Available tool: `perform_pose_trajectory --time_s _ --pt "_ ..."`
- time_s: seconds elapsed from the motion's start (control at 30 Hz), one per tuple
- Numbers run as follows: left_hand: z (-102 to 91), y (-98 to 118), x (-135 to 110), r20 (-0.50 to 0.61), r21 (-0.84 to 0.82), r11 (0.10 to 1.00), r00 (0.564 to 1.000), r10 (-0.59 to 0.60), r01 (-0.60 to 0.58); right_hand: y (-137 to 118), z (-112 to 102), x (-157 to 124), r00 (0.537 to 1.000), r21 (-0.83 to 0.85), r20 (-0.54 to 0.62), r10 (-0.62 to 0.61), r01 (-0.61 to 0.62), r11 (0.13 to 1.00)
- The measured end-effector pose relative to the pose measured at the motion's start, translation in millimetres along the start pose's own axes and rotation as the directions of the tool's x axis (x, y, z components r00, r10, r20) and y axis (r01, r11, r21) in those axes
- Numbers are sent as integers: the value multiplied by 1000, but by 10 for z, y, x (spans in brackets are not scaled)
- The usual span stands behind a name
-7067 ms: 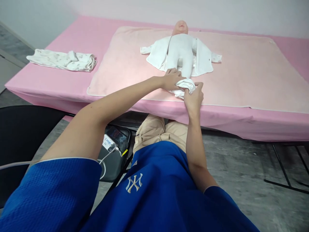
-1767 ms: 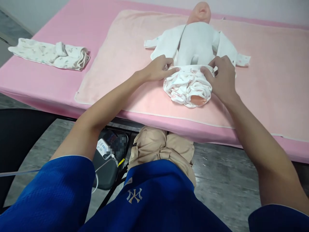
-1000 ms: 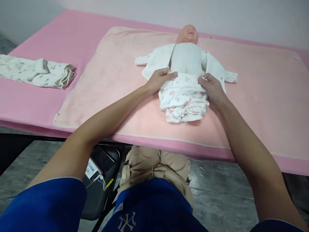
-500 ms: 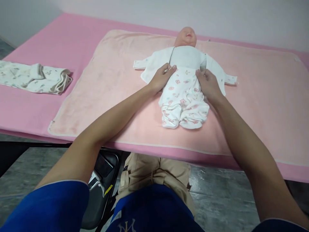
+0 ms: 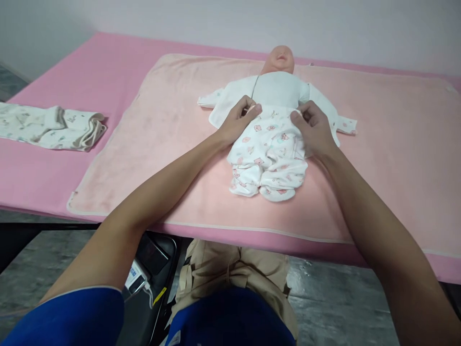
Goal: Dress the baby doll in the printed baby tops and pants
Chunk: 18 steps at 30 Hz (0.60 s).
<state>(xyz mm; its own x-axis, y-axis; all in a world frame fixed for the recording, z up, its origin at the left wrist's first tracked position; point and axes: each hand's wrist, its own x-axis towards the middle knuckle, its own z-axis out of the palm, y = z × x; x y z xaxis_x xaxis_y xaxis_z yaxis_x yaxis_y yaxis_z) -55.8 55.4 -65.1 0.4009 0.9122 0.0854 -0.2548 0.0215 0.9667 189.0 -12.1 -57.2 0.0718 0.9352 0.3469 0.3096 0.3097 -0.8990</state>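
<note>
A baby doll (image 5: 278,86) lies on its back on a pale pink towel (image 5: 173,125), head toward the wall. It wears an open white top and white patterned trousers (image 5: 268,158) that cover its legs up to the waist. My left hand (image 5: 239,120) pinches the trousers' waistband on the doll's left side as I see it. My right hand (image 5: 312,129) grips the waistband on the other side. Both hands have their fingers curled closed on the cloth.
The towel lies on a pink-covered table (image 5: 72,81). A folded patterned garment (image 5: 50,127) rests at the table's left end. Below the table's front edge are my beige-trousered knees (image 5: 234,264) and a dark chair with a device and cable (image 5: 144,274).
The bunched trousers have been drawn up over the doll's legs to its waist. Both hands moved up with the waistband and stayed closed on it.
</note>
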Motion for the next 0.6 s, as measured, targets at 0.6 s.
perform_pose_trajectory --time_s 0.6 --pt "-31 -96 328 -34 85 993 996 -84 86 86 174 209 976 76 -115 187 -179 981"
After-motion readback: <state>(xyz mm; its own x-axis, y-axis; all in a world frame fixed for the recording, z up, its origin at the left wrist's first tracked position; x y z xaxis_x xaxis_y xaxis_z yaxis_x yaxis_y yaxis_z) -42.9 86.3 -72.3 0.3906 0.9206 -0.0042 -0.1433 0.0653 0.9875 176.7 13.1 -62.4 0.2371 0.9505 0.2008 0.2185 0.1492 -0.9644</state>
